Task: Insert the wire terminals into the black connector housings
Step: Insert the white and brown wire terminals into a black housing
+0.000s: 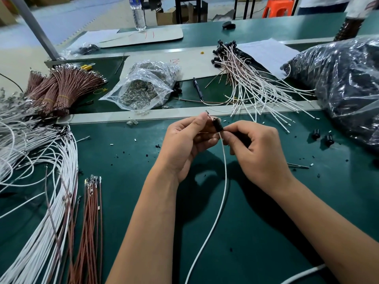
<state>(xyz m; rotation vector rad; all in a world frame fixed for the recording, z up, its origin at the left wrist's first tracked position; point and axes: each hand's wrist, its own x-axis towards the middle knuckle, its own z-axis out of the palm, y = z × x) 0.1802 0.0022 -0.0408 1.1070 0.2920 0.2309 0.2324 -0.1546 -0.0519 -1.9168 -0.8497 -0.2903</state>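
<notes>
Even, fairly bright overhead light fell on the green tabletop (266, 232). The hands (221, 144) cast soft, dark shadows on it just beneath and near them. Glare flecked the clear plastic bag (143, 87) and the dark bag (348, 83) at far right. Wide-angle distortion bowed the far edges. The top right corner was motion-blurred; the centre stayed sharp.

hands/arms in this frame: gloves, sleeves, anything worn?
Both bare. Left hand and right hand: no gloves, rings, watch or wristband visible. Forearms are uncovered down to the frame edge, so no sleeves show. Nails short, unpainted where visible.
</notes>
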